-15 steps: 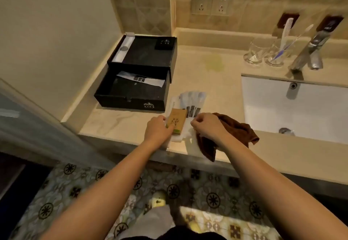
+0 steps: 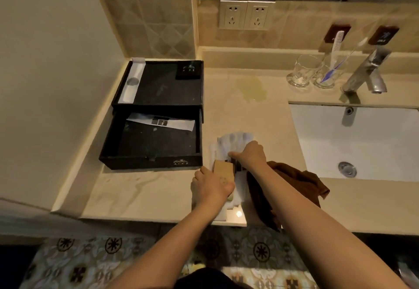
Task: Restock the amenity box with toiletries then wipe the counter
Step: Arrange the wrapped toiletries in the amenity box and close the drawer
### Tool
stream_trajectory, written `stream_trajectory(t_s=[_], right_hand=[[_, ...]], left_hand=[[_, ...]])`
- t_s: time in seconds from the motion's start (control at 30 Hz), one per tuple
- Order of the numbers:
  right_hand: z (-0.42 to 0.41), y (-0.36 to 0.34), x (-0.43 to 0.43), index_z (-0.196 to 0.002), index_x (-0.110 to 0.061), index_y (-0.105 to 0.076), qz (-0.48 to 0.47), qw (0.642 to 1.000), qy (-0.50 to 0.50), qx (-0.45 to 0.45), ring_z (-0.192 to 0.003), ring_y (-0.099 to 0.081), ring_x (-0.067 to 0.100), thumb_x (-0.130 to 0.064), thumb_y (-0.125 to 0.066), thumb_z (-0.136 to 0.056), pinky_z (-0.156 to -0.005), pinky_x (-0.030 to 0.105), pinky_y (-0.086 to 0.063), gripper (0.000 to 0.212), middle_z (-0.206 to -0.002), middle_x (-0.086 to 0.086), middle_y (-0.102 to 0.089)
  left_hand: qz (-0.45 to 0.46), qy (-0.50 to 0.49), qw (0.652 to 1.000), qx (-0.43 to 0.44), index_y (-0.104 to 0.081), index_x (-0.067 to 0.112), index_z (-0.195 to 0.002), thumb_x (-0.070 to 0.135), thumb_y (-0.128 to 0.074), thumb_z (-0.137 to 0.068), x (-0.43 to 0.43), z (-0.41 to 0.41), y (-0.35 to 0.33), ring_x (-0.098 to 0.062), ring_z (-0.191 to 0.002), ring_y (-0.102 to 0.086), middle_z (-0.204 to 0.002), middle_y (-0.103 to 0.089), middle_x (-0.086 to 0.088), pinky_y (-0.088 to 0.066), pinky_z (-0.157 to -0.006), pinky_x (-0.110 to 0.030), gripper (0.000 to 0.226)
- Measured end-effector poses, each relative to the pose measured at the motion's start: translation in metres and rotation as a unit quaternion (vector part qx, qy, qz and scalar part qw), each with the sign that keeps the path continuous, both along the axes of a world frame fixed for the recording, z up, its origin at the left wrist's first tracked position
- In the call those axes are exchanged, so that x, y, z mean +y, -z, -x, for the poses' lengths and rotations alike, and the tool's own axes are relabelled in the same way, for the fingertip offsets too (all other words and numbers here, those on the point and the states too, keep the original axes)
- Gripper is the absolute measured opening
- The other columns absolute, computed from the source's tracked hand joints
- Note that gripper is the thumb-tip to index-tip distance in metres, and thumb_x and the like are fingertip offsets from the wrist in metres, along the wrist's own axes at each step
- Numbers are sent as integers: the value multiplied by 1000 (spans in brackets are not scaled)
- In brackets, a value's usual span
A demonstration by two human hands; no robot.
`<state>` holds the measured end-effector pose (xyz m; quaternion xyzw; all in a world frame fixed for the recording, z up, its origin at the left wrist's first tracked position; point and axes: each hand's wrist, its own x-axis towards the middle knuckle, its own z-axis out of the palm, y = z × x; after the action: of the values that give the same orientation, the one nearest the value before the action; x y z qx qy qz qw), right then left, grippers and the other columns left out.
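Observation:
A black amenity box (image 2: 145, 105) stands on the beige counter (image 2: 145, 189) at the left, its drawer (image 2: 149, 161) pulled out with one white packet (image 2: 181, 125) inside. To its right lies a fan of white toiletry packets (image 2: 235, 139) with a small brown cardboard box (image 2: 223, 170) on top. My left hand (image 2: 209, 186) grips the brown box from the left. My right hand (image 2: 249, 152) presses its fingers onto the white packets. A brown cloth (image 2: 294, 180) lies under my right forearm.
A white sink (image 2: 362, 139) with a chrome tap (image 2: 367, 73) fills the right. Two glasses (image 2: 303, 71) stand behind it, one holding a comb and a toothbrush. A yellowish stain (image 2: 251, 86) marks the counter. Wall sockets (image 2: 246, 14) sit above.
My right hand has moved forward from the cloth onto the white packets. My left hand stays on the brown box. The camera has come closer to the counter.

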<state>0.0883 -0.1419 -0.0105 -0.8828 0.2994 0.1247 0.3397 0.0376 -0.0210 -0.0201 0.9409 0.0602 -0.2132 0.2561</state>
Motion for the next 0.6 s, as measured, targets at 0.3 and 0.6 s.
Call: stream_trajectory(t_s=[0.3, 0.6], right_hand=[[-11, 5, 12, -115, 2, -44, -48, 994, 92, 25, -95, -64, 33, -14, -71, -74, -74, 37, -53, 51, -106, 18, -61], [-3, -5, 3, -86, 1, -60, -178, 982, 64, -22, -72, -54, 26, -17, -55, -83, -64, 33, -45, 19, -80, 14, -57]], left_hand=[[68, 9, 997, 41, -42, 9, -124, 41, -69, -74, 4, -9, 4, -28, -116, -49, -125, -49, -12, -45, -94, -39, 65], [252, -84, 963, 52, -46, 27, -108, 31, -65, -80, 14, -6, 4, -20, -98, -61, -112, -61, -1, -53, -88, -44, 34]])
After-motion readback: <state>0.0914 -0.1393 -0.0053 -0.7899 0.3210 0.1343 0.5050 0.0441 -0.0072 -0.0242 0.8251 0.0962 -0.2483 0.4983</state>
